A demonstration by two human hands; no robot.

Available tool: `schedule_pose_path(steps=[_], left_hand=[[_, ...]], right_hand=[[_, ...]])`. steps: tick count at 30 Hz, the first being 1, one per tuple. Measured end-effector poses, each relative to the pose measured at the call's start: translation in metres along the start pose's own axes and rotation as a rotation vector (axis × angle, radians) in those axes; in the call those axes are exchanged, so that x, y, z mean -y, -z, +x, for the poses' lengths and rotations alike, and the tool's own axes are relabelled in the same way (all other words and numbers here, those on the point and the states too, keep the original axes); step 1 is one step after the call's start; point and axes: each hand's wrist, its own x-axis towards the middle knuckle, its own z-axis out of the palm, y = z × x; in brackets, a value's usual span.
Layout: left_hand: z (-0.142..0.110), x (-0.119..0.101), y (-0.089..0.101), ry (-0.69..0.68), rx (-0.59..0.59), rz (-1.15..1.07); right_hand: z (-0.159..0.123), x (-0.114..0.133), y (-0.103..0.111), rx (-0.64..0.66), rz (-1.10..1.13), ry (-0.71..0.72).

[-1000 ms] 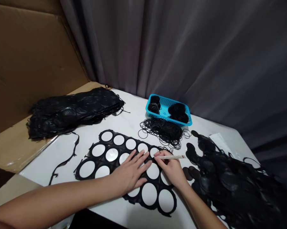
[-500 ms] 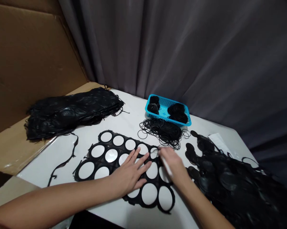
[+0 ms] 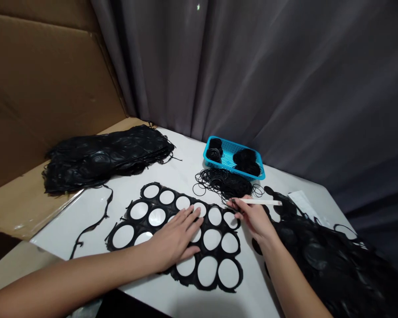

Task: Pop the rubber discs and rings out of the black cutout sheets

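A black rubbery sheet (image 3: 204,218) with rows of large round holes lies on the white table. My left hand (image 3: 177,236) rests flat on its middle, fingers spread. At the sheet's far right corner, my right hand (image 3: 253,216) has its fingers closed round a slim white pen-like stick (image 3: 261,202). The stick points out to the right, and its working tip is hidden by the fingers. Those fingertips are close to the rim of the corner hole; whether they also pinch a strip of rubber I cannot make out. Just beyond lies a heap of thin black rings (image 3: 235,183).
A blue basket (image 3: 206,152) with bundles of black rings stands at the back. Stacked black sheets (image 3: 109,154) lie at the left, near a loose black strip (image 3: 93,224). Black discs and scraps (image 3: 321,251) cover the right side, beside a white paper (image 3: 303,203). A grey curtain (image 3: 252,79) hangs behind.
My right hand has moved right along the sheet's far edge to the corner hole. The stick swung downward in its grip, then back out to the right. My left hand stays flat on the sheet.
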Motion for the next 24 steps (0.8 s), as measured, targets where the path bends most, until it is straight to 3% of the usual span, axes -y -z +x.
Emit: schedule_pose_path(steps=[6,10,14,24], left_hand=[[-0.015,0.012,0.005,0.007,0.011,0.074],[-0.019,0.015,0.0,0.014,0.03,0.104],[-0.022,0.014,-0.005,0.027,0.011,0.122],[-0.023,0.012,-0.011,0.051,0.003,0.133]], right_hand=[[-0.012,-0.014,-0.045,0.111,0.145,-0.114],[-0.027,-0.029,-0.065,0.251,-0.111,0.002],[-0.037,-0.035,-0.07,0.328,-0.52,0.221],[-0.034,-0.036,-0.07,0.326,-0.739,0.38]])
